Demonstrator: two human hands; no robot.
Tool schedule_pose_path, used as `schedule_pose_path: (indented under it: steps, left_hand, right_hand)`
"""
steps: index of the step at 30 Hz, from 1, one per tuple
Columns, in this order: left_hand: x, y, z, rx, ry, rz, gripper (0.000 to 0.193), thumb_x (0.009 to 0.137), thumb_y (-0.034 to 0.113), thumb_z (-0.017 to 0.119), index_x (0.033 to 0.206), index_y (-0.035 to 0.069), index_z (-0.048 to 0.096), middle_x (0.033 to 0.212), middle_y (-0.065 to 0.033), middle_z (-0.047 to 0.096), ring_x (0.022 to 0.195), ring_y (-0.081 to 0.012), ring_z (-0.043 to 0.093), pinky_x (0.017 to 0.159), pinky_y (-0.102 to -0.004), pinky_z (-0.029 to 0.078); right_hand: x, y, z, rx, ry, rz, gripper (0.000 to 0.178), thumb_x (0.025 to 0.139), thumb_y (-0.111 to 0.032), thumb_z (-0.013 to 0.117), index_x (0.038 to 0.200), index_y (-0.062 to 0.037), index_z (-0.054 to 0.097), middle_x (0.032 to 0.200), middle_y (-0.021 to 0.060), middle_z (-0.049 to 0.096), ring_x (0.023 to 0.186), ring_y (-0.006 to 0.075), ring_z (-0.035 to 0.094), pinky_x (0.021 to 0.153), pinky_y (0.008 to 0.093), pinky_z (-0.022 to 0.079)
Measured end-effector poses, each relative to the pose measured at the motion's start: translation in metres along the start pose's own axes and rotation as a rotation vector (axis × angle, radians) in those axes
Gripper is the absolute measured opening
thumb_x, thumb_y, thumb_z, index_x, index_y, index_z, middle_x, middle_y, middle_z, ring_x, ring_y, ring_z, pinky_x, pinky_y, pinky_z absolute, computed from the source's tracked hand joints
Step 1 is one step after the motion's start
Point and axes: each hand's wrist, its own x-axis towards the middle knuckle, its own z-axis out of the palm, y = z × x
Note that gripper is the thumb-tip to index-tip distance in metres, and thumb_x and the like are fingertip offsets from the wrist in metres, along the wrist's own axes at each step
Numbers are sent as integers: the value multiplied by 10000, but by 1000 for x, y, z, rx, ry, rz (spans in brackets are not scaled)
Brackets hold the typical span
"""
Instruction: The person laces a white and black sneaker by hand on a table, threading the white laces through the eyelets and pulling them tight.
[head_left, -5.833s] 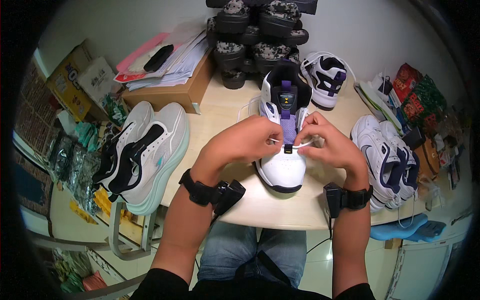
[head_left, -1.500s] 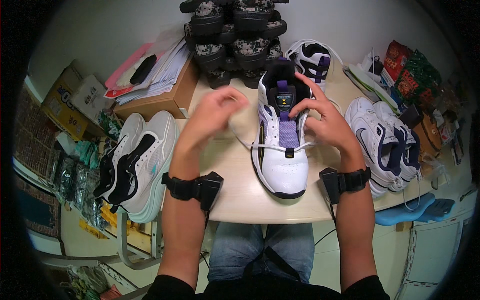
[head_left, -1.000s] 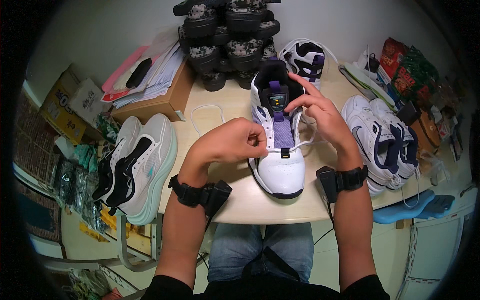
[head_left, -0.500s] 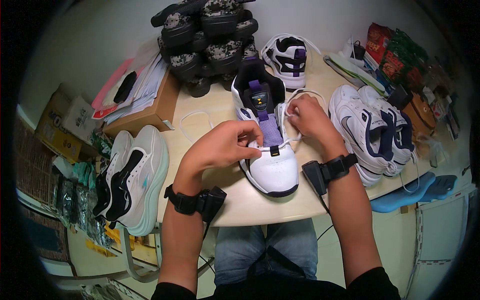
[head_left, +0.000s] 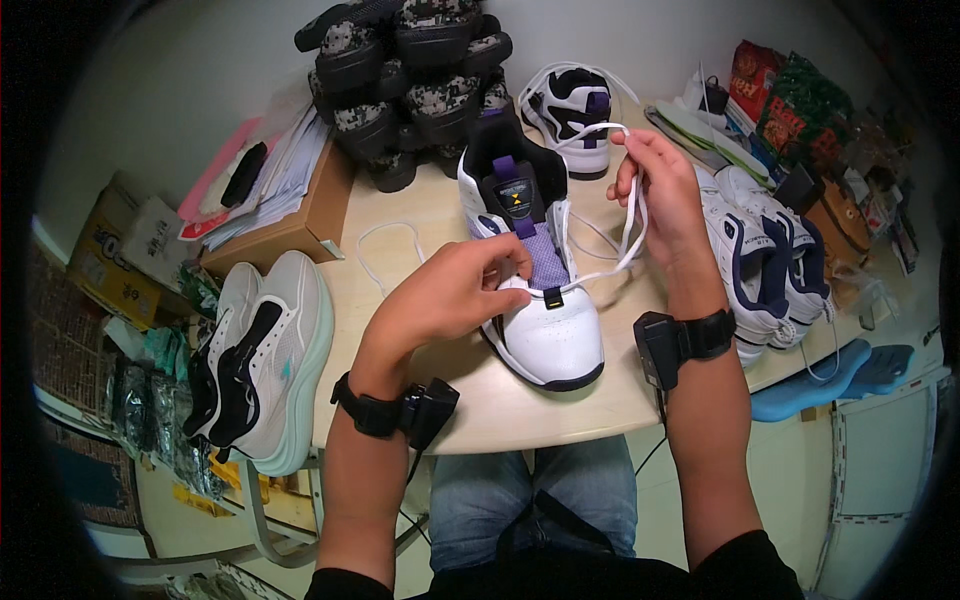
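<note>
A white sneaker [head_left: 552, 340] with a black sole edge and purple tongue stands on the table, toe toward me. My left hand [head_left: 455, 295] pinches the sneaker's left eyelet edge just above the toe; whether the lace is also between those fingers is hidden. To the right of the shoe, my right hand [head_left: 662, 195] is raised, thumb and fingers closed on a white shoelace [head_left: 602, 275]. That lace leaves the lowest eyelets on the right and rises to the hand, its free end arching left from the fingertips. Another stretch of white lace [head_left: 362, 250] loops on the table to the left.
The matching white and purple sneaker [head_left: 580, 125] stands behind. Camouflage shoes [head_left: 440, 100] are stacked beside a cardboard box [head_left: 325, 215] of papers. Grey-white running shoes [head_left: 290, 360] stand left, white and navy sneakers [head_left: 740, 250] right. Blue insoles [head_left: 815, 385] lie at the right table edge.
My right hand has moved up and to the right from the shoe's side, drawing the lace out into a long loop. My left hand stays at the eyelet edge.
</note>
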Motion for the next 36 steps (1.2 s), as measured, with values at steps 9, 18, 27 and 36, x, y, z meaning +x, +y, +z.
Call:
schedule_pose_path:
  steps: [9, 18, 27, 36]
  left_hand:
    - [-2, -7, -6, 151, 121, -29, 181, 798, 103, 692, 944, 38, 606, 649, -28, 458, 631, -114, 439, 580, -285, 380]
    - [-10, -2, -21, 45, 166, -66, 173, 825, 95, 667, 985, 39, 632, 649, 39, 435, 605, -56, 389, 539, -242, 321]
    - [-3, 4, -2, -195, 205, 37, 203, 888, 114, 653, 1061, 12, 625, 806, 25, 602, 698, -32, 509, 605, -199, 402]
    - [-3, 2, 1, -422, 248, 112, 191, 934, 185, 594, 861, 9, 591, 696, -7, 562, 580, -41, 439, 521, -226, 357]
  right_hand:
    - [6, 8, -5, -5, 96, -152, 349, 925, -60, 495, 1263, 27, 499, 837, 101, 647, 822, 162, 613, 757, 253, 473]
    - [-10, -12, 5, 364, -166, -200, 426, 913, -6, 488, 1335, -9, 425, 1236, 139, 586, 904, 226, 664, 665, 311, 589]
    - [-25, 1, 44, -31, -248, -267, 343, 842, -90, 680, 1156, -11, 566, 1087, 115, 651, 926, 174, 655, 834, 275, 525]
    - [-29, 5, 55, 54, -219, -375, 546, 840, -43, 662, 1337, -30, 436, 1183, 124, 594, 1031, 178, 592, 857, 304, 505]
